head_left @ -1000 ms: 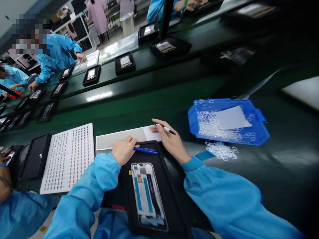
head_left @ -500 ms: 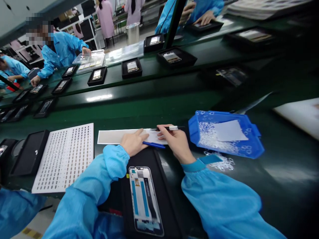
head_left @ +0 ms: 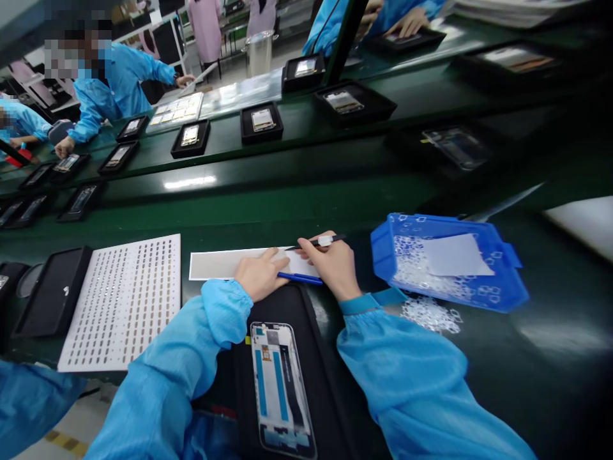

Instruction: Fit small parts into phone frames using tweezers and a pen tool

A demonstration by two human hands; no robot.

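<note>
My left hand point(head_left: 261, 275) lies with its fingers stretched out, pressed on a long white-edged sheet strip point(head_left: 215, 265). A blue pen point(head_left: 306, 278) lies by its fingertips, along the strip's near edge. In my right hand point(head_left: 338, 265) I pinch black tweezers point(head_left: 306, 245) with a white band, their tip over the strip close to my left fingers. What is at the tip is too small to make out. Nearer to me, an opened phone frame point(head_left: 280, 383) with blue strips rests on a black tray point(head_left: 323, 383).
At right stands a blue bin point(head_left: 510, 281) of small clear pieces with a white paper point(head_left: 453, 254) on top; more pieces point(head_left: 431, 315) lie beside it. A perforated white board point(head_left: 127, 300) and a black tray point(head_left: 52, 291) are at left. Beyond, trays with phone parts line the conveyor; co-workers sit there.
My right hand has drawn in slightly, and the tweezers tilt more, with their tip near my left fingers. My left hand stays on the strip. A co-worker across has lifted a clear sheet.
</note>
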